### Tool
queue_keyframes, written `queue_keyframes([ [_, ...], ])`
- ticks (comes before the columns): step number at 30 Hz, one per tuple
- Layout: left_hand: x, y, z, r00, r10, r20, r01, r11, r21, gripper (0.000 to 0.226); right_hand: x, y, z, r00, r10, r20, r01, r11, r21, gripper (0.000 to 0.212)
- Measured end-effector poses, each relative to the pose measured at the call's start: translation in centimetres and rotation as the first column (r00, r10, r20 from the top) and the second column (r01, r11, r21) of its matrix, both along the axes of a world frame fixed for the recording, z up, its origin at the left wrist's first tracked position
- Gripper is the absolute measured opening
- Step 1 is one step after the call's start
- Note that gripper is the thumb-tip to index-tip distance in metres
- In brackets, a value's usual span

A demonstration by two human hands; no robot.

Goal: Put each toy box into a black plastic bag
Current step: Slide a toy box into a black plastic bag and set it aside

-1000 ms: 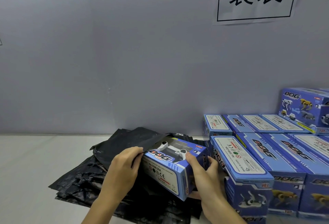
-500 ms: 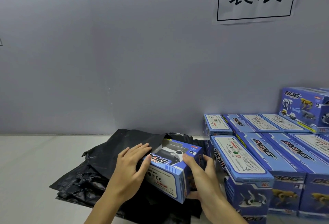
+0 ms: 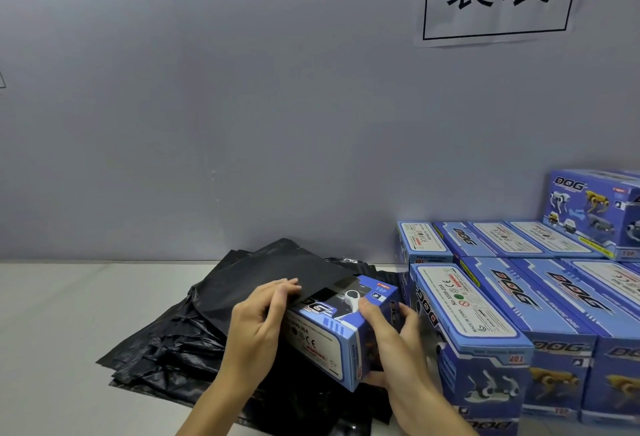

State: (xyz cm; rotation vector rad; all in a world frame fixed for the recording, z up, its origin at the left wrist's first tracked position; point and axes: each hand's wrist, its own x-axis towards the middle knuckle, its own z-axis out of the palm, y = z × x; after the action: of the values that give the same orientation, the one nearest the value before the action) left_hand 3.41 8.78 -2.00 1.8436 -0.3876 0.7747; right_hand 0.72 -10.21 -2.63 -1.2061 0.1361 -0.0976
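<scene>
Bag mouth now drawn further over toy box; left hand pinches its edge, right hand grips box's near end. I judge insertion roughly half done.

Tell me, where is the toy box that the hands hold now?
In the head view, the toy box is low at centre, half inside a black bag on the bag pile, just left of the stacked boxes.

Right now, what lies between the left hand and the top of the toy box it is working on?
In the head view, the black bag film lies between the left hand and the toy box.
</scene>
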Motion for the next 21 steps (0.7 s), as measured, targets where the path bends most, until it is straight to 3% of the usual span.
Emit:
queue_keyframes([
  [5,-0.2,-0.2,-0.3,0.996,0.085,-0.012,-0.074,0.928,0.365,0.041,0.0,-0.1,0.1,1.0,0.01,0.017,-0.009,1.0,-0.005,0.06],
  [11,-1.0,-1.4,-0.5,0.999,-0.003,0.033,-0.011,0.902,0.432,0.04,-0.2,0.5,0.1,1.0,-0.019,0.02,0.019,1.0,-0.008,0.059],
  [15,-1.2,-1.7,-0.5,1.0,-0.023,-0.016,0.028,0.901,0.432,0.046,0.0,0.9,-0.1,0.999,-0.034,-0.005,0.034,0.999,-0.006,0.062],
  [21,-1.3,-2.1,-0.6,0.996,-0.007,-0.09,0.06,0.799,0.599,0.087,0.2,1.5,-0.7,0.999,-0.041,0.002,0.041,0.999,-0.022,0.073],
])
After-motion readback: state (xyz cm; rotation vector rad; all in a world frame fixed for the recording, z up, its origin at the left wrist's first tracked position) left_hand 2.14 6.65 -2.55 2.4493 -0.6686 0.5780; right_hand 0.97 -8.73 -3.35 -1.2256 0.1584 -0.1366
